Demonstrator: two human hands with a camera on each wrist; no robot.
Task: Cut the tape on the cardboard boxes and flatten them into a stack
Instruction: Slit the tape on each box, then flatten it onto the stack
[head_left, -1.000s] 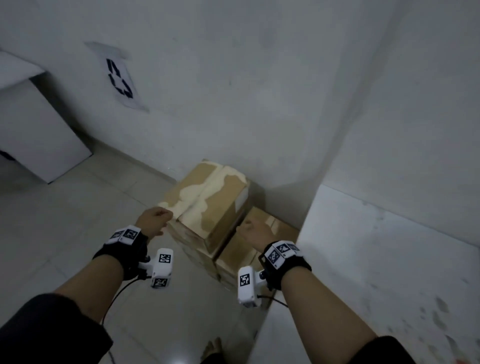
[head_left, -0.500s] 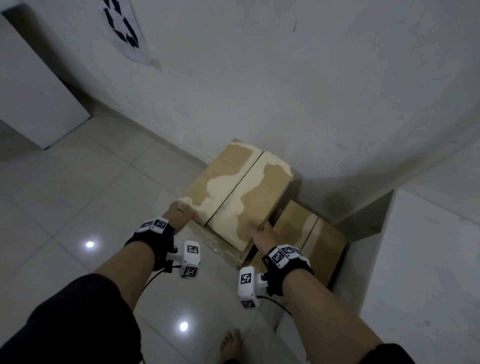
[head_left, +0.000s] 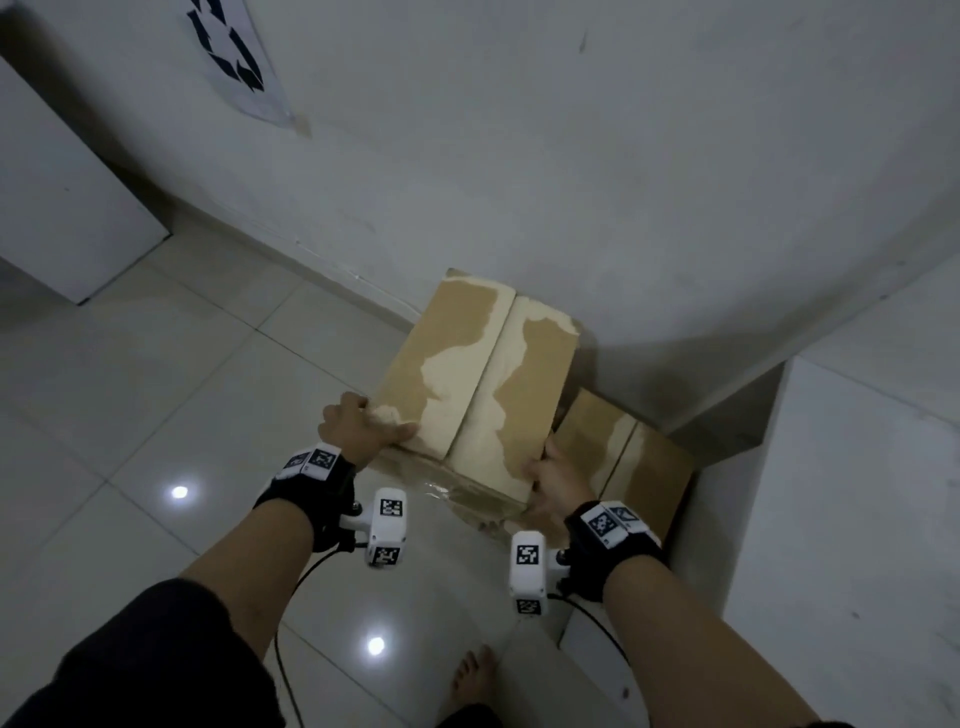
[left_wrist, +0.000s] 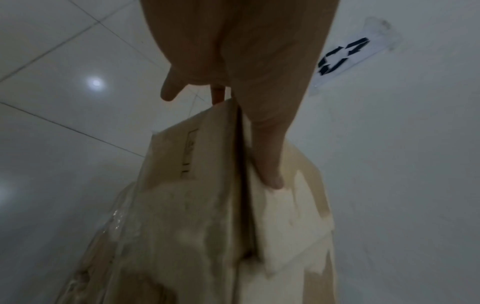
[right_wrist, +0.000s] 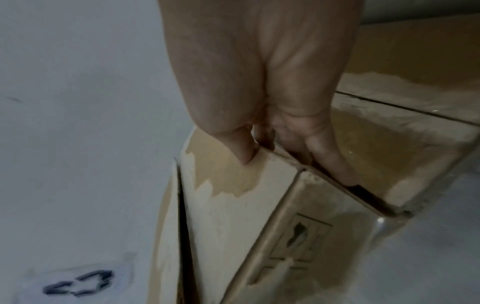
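A brown cardboard box (head_left: 478, 379) with pale torn patches on its top flaps sits on top of other boxes against the wall. My left hand (head_left: 358, 428) grips its near left corner, thumb lying on the top flap (left_wrist: 272, 216) and fingers down the side. My right hand (head_left: 553, 480) grips the near right corner (right_wrist: 259, 185), thumb on top and fingers in the gap beside the neighbouring box. A second, lower box (head_left: 634, 467) stands to the right. Crinkled clear tape (head_left: 441, 491) shows on the box underneath.
A white wall with a recycling sign (head_left: 234, 57) rises behind the boxes. A white ledge or counter (head_left: 857, 519) closes in on the right. A white panel (head_left: 62, 197) leans at the far left. Glossy floor tiles (head_left: 156, 415) stretch left. A bare foot (head_left: 470, 680) stands below.
The view has come closer and tilted down over the boxes. Both hands have gone from beside the top box to gripping its near corners.
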